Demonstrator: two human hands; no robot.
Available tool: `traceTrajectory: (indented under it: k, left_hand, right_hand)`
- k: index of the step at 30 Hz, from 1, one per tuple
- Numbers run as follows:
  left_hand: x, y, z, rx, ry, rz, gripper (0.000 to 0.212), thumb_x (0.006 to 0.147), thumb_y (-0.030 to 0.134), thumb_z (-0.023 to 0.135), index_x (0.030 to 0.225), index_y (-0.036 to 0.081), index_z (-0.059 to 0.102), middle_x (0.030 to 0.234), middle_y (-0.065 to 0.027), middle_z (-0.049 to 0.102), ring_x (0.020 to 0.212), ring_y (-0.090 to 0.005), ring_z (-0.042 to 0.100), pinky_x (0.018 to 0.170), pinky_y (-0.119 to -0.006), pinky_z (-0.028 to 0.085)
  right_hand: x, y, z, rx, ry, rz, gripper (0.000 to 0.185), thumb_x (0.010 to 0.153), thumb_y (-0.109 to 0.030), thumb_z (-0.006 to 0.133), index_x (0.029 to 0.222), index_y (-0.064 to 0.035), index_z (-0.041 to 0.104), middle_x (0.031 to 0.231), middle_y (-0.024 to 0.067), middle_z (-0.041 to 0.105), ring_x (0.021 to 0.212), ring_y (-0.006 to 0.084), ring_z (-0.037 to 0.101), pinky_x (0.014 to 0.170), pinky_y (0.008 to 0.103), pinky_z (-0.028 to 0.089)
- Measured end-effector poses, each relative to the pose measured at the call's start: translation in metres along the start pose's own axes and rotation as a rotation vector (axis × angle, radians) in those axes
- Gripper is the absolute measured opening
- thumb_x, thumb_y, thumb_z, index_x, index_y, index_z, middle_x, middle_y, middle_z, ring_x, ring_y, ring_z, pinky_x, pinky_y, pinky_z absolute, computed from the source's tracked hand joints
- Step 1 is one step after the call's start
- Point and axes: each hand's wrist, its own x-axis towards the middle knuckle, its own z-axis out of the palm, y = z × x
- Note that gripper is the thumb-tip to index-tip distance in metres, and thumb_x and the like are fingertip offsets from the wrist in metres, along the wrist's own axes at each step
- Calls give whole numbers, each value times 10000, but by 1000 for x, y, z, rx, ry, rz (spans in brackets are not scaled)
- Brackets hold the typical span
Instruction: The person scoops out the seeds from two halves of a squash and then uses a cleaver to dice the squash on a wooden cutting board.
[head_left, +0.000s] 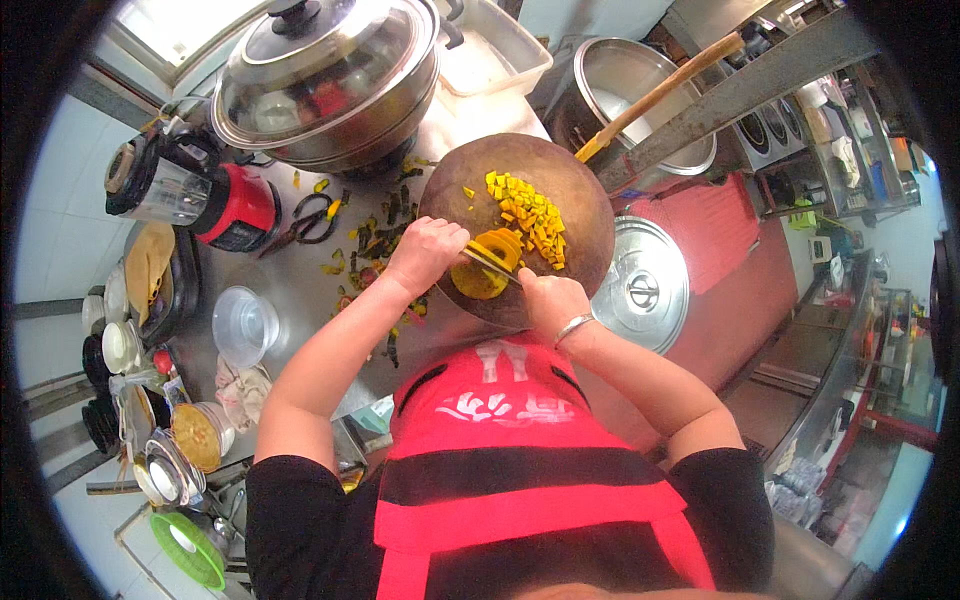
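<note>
My right hand (553, 296), a metal bangle at its wrist, grips one end of a knife (493, 264). At the knife's other end my left hand (429, 255) is closed, its fingers curled over; whether it holds the blade's tip is hidden. The blade lies across orange-yellow pumpkin rings (480, 282) on a round wooden chopping block (457, 176). More pumpkin slices (501, 244) lean just beyond the blade. Farther up the block is a pile of diced pumpkin (534, 214), some pieces edged with green.
Dark peel scraps (371, 240) litter the metal counter (307, 266) left of the block. Scissors (304, 223), a red blender (240, 206), a clear plastic bowl (244, 326) and a large lidded pan (322, 97) stand around. Right are a metal lid (643, 289) and a deep pot (600, 82).
</note>
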Motion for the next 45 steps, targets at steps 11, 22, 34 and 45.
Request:
traceTrajectory:
  k: [11, 22, 34, 45]
  left_hand:
    - [-8, -2, 29, 61, 79, 15, 208, 754, 237, 712, 743, 124, 538, 710, -47, 564, 744, -234, 612, 733, -360, 488]
    - [-18, 10, -14, 63, 1, -69, 294, 696, 299, 788, 772, 131, 560, 746, -19, 612, 787, -207, 636, 742, -345, 485]
    - [-21, -10, 26, 55, -16, -44, 54, 762, 128, 614, 766, 137, 561, 720, -22, 588, 776, -213, 634, 726, -345, 500]
    - [-42, 46, 12, -240, 610, -563, 646, 714, 171, 848, 1221, 37, 470, 1159, -156, 501, 1097, -349, 522, 970, -435, 427]
  right_hand:
    - [8, 15, 57, -41, 173, -7, 72, 868, -125, 528, 904, -73, 564, 693, 164, 670, 643, 354, 689, 550, 476, 535]
    - [-2, -13, -9, -58, -39, -41, 132, 916, -136, 470, 966, -66, 569, 752, 167, 690, 729, 347, 704, 619, 475, 547]
    - [21, 5, 38, -1, -84, 16, 107, 882, -130, 534, 948, -69, 591, 748, 185, 689, 702, 355, 700, 612, 486, 550]
    - [4, 16, 33, 162, 74, 97, 195, 951, -305, 570, 964, -114, 536, 721, 188, 662, 701, 397, 665, 598, 524, 499]
